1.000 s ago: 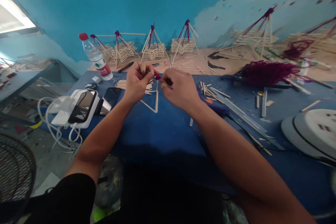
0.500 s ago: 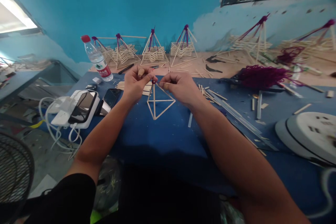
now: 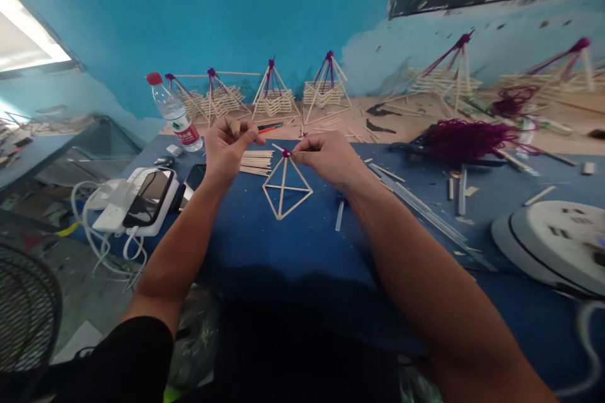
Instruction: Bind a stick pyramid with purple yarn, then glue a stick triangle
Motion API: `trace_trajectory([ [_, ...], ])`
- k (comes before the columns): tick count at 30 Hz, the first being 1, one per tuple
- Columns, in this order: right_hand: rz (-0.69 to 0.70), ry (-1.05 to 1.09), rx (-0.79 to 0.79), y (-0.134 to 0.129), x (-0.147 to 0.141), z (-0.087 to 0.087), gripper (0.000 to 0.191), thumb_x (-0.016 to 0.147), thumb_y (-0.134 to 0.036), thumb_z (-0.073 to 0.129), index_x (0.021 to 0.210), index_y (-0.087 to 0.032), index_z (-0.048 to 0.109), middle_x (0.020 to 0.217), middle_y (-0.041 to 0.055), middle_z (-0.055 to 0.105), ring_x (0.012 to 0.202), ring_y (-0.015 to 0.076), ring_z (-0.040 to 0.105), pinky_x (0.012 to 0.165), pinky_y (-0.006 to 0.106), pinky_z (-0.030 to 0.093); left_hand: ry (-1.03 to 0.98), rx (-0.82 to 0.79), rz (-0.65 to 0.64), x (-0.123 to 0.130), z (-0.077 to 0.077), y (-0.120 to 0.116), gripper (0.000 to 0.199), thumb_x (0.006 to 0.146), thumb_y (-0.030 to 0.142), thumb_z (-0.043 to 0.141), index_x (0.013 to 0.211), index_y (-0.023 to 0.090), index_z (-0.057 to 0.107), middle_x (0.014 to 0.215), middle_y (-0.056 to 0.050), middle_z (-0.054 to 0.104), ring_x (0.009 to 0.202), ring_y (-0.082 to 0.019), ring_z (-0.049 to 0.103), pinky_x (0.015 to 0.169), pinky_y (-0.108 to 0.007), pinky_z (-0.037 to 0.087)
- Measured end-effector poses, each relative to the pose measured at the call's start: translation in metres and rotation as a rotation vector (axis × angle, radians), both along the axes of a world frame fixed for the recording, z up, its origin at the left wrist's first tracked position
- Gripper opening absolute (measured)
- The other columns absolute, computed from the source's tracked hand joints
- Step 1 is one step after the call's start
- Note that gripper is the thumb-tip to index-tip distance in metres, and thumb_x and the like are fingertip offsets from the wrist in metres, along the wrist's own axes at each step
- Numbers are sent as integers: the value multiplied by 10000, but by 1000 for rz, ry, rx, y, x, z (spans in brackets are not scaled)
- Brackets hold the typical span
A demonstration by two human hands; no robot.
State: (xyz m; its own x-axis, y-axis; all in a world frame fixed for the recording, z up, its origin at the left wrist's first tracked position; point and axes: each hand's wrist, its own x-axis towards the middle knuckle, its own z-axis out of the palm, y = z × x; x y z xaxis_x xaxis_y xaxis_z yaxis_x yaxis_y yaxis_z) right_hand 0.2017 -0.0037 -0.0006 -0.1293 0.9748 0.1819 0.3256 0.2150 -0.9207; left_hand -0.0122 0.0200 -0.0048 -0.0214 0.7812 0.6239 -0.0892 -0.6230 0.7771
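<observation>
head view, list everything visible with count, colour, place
stick pyramid: one, pale, purple top, table centre
loose sticks: many, pale, left of pyramid
stick structures: six, pale and purple, along wall
yarn heap: one, purple, right rear
water bottle: one, clear, red cap, left rear
phones: two, dark, left
cables: several, white, left
plastic rods: several, clear, right
socket unit: one, white-grey, far right
fan: one, black, lower left
wall: one, blue, rear
table: one, blue, below
left hand: one, left of pyramid
right hand: one, fingers at pyramid top
</observation>
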Motion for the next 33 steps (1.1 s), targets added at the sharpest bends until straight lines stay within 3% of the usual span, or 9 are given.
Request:
trace_trajectory([
  [2,24,6,13,1,-1,0,42,727,-199,749,692,-191,771,630,-3,650,617,131,502,609,324,371,29,38,-3,-2,-2,2,590,787,360,947,791,242,369,819,41,669,803,-137,767,912,-363,666],
  [5,59,10,36,1,-3,-2,67,740,-177,719,725,-186,784,637,-10,644,611,124,492,609,322,353,166,87,-138,0,-7,1,396,768,302,919,914,237,556,930,0,756,993,-184,809,1075,-408,638],
  [7,37,14,40,3,-4,-4,51,738,-181,721,715,-186,767,630,-18,630,607,121,481,613,319,351,318,99,-218,2,-10,-2,334,768,245,878,1024,218,664,1020,-46,805,1051,-209,818,1092,-410,636],
  [10,3,3,25,6,-1,-7,33,734,-208,753,709,-187,757,624,-23,617,612,122,478,619,314,359,515,90,-193,2,-10,-6,324,801,241,858,1105,180,765,1116,-104,843,1095,-245,827,1096,-427,641],
  [17,34,33,1,12,5,-9,42,776,-226,802,796,-188,802,666,-6,658,632,131,528,654,326,418,537,129,-48,3,-10,-5,232,815,296,910,1010,200,829,1000,-73,864,933,-201,820,935,-349,666],
  [22,56,67,26,11,5,-6,152,782,-330,858,824,-193,808,680,6,664,648,139,527,627,318,396,415,43,18,5,-13,-4,324,779,374,950,990,173,809,871,-46,813,732,-125,750,689,-223,616],
  [25,66,81,61,8,3,-4,168,803,-357,843,832,-194,813,678,3,645,642,135,500,615,317,367,359,-29,21,7,-11,-8,335,773,330,937,1023,161,792,906,-49,813,650,-102,737,567,-178,567],
  [29,30,42,170,4,1,0,112,817,-302,799,849,-198,831,738,17,700,682,143,530,660,330,406,292,-59,0,10,-7,-14,371,761,263,913,1086,163,764,1071,-91,849,674,-130,781,607,-218,646],
  [33,-11,-65,280,-1,-2,3,69,816,-266,774,797,-206,802,755,26,726,704,161,582,697,347,466,259,-98,15,11,-9,-14,430,744,226,912,1141,170,756,1034,-83,865,691,-159,802,634,-251,680],
])
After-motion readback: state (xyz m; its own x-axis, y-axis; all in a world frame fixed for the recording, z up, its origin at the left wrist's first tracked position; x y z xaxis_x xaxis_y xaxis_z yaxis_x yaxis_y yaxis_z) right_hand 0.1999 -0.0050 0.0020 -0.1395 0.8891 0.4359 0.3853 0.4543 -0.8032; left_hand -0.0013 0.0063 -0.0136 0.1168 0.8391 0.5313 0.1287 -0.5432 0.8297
